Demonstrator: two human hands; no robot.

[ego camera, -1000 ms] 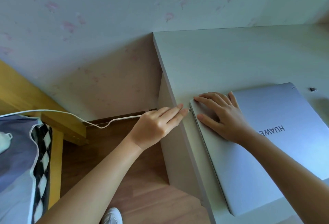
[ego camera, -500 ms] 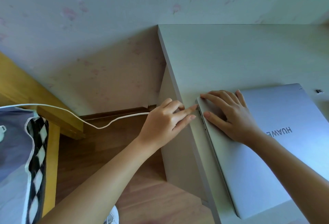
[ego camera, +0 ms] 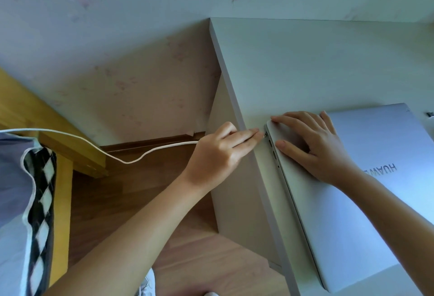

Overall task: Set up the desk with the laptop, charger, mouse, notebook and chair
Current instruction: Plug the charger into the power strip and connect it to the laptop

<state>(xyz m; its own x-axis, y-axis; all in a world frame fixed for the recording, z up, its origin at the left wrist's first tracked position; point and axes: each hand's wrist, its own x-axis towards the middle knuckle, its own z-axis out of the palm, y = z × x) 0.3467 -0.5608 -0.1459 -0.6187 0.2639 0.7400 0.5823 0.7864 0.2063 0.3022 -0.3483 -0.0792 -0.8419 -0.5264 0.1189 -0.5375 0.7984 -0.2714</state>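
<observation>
A closed silver laptop (ego camera: pixel 352 201) lies on the white desk (ego camera: pixel 317 65) near its left edge. My right hand (ego camera: pixel 310 145) rests flat on the lid's far left corner, fingers spread. My left hand (ego camera: pixel 218 152) pinches the plug end of the white charger cable (ego camera: pixel 131 160), fingertips right against the laptop's left side at its rear port. The plug itself is mostly hidden by my fingers. The cable runs left across the floor gap and up over the bed. Mouse, notebook and chair are out of view.
A yellow wooden bed frame (ego camera: pixel 63 154) with grey and checkered bedding (ego camera: pixel 35 201) stands at the left. Wooden floor (ego camera: pixel 131 201) lies between bed and desk. A small dark object (ego camera: pixel 429 114) sits at the desk's right edge. Wallpapered wall behind.
My left hand has moved right with the cable end, from the desk's edge up to the laptop's side port. My right hand stays pressed on the lid.
</observation>
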